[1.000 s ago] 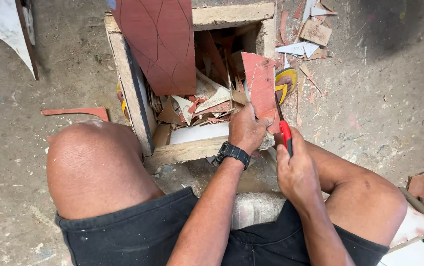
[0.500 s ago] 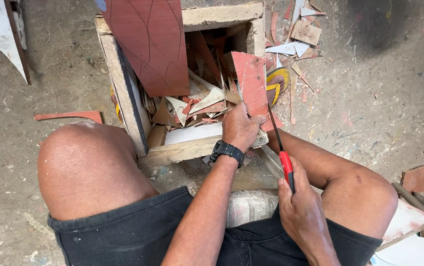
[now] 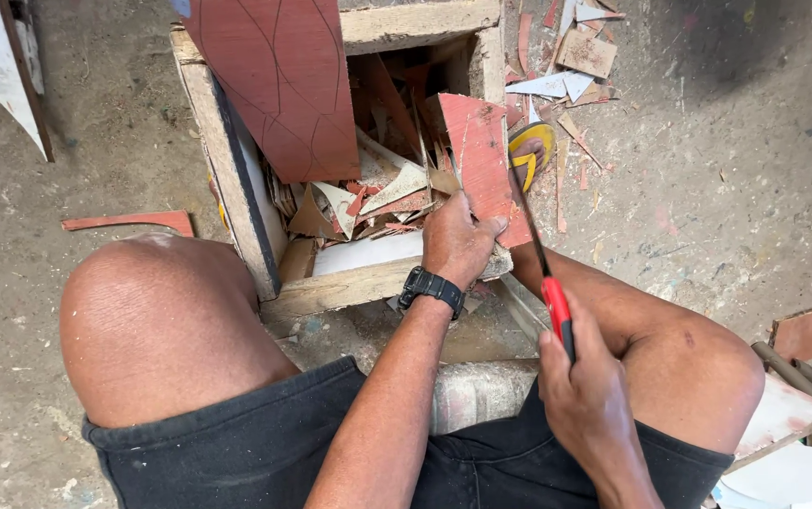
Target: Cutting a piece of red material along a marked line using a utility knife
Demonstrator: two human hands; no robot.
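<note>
My left hand (image 3: pixel 456 242), with a black watch on the wrist, grips a red-brown tile piece (image 3: pixel 478 155) and holds it upright against the front corner of a wooden box (image 3: pixel 349 287). My right hand (image 3: pixel 587 396) is closed on the red handle of a thin-bladed hand tool (image 3: pixel 547 278). Its dark blade runs up along the right edge of the tile piece. I am sitting with both bare knees on either side of my arms.
The wooden box holds several broken tile offcuts (image 3: pixel 368 193). A large red-brown tile sheet (image 3: pixel 283 80) with drawn curves leans on its left wall. More scraps (image 3: pixel 576 57) and a yellow sandal (image 3: pixel 530 151) lie beyond. Metal rods (image 3: pixel 807 372) rest at the right.
My right hand has drawn the tool back toward my body, down along the tile's right edge. My left hand keeps holding the tile piece in the same place.
</note>
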